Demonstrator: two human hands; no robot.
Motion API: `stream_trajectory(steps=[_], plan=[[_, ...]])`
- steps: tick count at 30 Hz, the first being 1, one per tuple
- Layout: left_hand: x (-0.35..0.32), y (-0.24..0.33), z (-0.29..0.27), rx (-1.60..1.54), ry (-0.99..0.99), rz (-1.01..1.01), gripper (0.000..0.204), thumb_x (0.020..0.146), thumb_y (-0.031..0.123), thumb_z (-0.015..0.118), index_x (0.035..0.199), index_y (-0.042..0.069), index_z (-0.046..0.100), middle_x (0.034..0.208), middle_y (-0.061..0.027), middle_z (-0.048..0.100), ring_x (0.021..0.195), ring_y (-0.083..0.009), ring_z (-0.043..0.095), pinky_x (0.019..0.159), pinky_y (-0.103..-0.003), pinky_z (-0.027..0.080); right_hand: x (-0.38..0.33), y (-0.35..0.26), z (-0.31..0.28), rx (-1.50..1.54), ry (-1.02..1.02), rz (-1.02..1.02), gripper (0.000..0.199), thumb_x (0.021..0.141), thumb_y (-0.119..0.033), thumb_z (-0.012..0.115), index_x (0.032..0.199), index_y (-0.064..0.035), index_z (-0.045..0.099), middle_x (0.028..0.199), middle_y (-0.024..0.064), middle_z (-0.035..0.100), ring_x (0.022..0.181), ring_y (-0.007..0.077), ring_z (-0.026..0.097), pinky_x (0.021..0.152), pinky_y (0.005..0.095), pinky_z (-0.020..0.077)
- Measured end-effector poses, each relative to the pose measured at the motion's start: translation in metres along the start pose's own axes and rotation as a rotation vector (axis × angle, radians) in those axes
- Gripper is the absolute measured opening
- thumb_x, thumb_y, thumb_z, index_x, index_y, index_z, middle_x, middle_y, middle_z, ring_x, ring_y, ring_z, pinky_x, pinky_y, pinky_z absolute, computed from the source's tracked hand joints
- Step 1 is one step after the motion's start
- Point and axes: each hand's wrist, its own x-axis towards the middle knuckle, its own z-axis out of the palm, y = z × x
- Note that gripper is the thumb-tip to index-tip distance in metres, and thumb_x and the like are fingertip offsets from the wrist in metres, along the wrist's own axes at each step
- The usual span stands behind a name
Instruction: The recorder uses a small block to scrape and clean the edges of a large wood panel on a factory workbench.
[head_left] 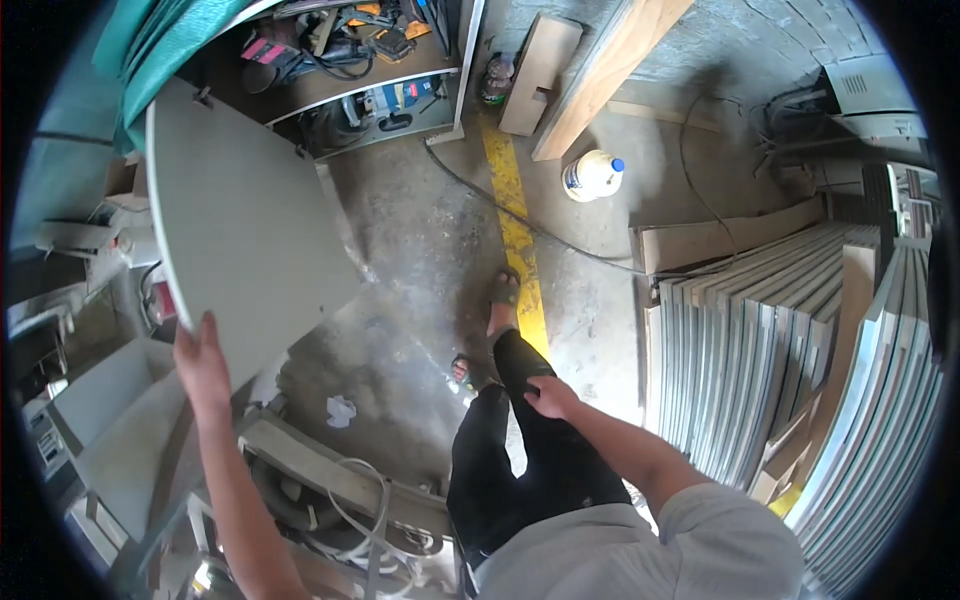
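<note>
head-worn fisheye, steeply down, workshop floor

two hands show: the left hand and the right hand. there is one grey panel, one white jug, one yellow floor stripe and two sandalled feet.

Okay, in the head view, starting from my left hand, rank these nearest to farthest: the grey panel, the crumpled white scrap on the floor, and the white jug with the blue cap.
From the left hand:
1. Grey panel, touched by it, upper left.
2. Crumpled white scrap, on the floor, to its right.
3. White jug, far upper right by the leaning plank.
</note>
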Motion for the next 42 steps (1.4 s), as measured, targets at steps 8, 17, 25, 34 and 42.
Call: stream_trajectory(steps=[8,17,25,34,42], plan=[[-0.027,0.086,0.068,-0.080,0.070,0.048,0.035,0.093,0.012,0.054,0.119,-0.010,0.055,0.108,-0.0207,0.067,0.100,-0.0272,0.064,0.091,-0.037,0.046,-0.104,0.052,-0.049,0.103,-0.096,-0.001,0.044,0.089,-0.037,0.064,0.120,-0.0058,0.064,0.101,0.0161,0.071,0.098,0.0342,0.067,0.085,0.0413,0.0532],[-0.019,0.136,0.132,0.058,0.230,-0.017,0.042,0.086,0.020,0.057,0.112,-0.012,0.054,0.105,-0.0300,0.063,0.099,-0.0436,0.062,0.091,-0.046,0.046,-0.143,0.138,-0.139,0.158,0.071,0.281,0.046,0.088,-0.036,0.064,0.123,-0.0062,0.063,0.103,0.0145,0.072,0.101,0.0312,0.067,0.089,0.0390,0.0522],[-0.014,0.187,0.175,0.030,0.361,-0.093,0.049,0.086,0.024,0.058,0.118,-0.011,0.051,0.110,-0.0311,0.061,0.104,-0.0464,0.060,0.093,-0.050,0.046,-0.140,0.077,-0.265,0.199,0.133,0.103,0.043,0.090,-0.037,0.063,0.125,-0.0121,0.063,0.103,0.0105,0.072,0.097,0.0296,0.067,0.087,0.0383,0.0526],[0.007,0.278,0.216,-0.061,0.315,-0.354,0.069,0.087,0.046,0.063,0.127,-0.008,0.044,0.120,-0.0284,0.058,0.110,-0.0422,0.059,0.094,-0.048,0.047,-0.144,0.065,-0.312,0.221,0.271,0.269,0.042,0.088,-0.032,0.067,0.123,-0.0105,0.063,0.105,0.0141,0.072,0.097,0.0303,0.069,0.086,0.0379,0.0543],[0.060,0.310,0.252,-0.595,-0.154,-0.215,0.106,0.083,0.071,0.059,0.149,-0.002,0.019,0.152,-0.0226,0.035,0.139,-0.0344,0.038,0.111,-0.044,0.031,-0.177,0.041,-0.302,0.284,0.385,0.550,0.043,0.088,-0.039,0.064,0.121,-0.0109,0.064,0.107,0.0131,0.071,0.104,0.0311,0.066,0.090,0.0404,0.0520]])
